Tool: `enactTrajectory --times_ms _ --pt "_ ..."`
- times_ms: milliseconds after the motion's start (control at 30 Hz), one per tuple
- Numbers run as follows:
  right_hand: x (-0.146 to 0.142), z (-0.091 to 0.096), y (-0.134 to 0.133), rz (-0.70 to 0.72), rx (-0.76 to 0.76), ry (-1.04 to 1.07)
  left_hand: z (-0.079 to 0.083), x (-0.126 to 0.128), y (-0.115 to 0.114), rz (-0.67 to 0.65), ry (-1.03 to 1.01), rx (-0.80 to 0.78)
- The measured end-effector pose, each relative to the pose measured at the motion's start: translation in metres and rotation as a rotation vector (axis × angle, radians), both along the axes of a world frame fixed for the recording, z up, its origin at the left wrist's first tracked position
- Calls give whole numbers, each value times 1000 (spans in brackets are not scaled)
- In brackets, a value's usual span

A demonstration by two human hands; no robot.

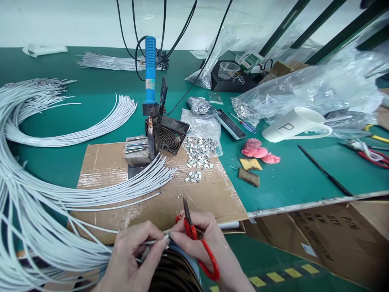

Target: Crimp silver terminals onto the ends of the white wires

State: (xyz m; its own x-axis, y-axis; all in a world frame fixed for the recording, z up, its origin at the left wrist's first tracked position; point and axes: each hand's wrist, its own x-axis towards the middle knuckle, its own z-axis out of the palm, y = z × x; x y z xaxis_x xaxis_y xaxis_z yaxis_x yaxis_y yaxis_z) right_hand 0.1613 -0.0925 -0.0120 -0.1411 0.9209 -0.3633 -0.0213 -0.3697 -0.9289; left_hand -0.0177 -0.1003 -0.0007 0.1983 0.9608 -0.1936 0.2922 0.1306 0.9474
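While the left fingers (pixel 153 259) pinch a cable (pixel 150 242) crosswise, its end points right. The right fingers (pixel 186 243) grasp scissors (pixel 190 230), tips forward.

Your red-handled scissors (pixel 191 230) sit around 6 o'clock, dark blades pointing roughly at 12, one red loop angled toward 5. Just beside, nearer 7, you've got a white cable (pixel 150 242) pinched, tip aimed at about 3, its end too small to make out tbh.

Glossy plastic scissor handles (pixel 212 256), blades (pixel 187 211) apparently dull metal
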Motion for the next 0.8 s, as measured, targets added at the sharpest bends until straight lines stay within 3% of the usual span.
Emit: enactTrajectory --times_ms 133,233,467,600,700,800 --pt "7 7 5 152 -27 -23 8 -8 9 -201 -61 -179" --pt "5 19 8 158 12 -107 9 -9 12 -145 -81 -249" --pt "0 35 12 130 47 -186 1 -3 5 -88 115 105" --pt "-12 21 5 -63 103 -182 -7 8 -1 128 120 209" --pt "-30 2 -9 -281 135 -130 -12 15 -2 242 63 169" --pt "-44 -11 -21 -436 309 -298 -14 20 1 266 -48 68"
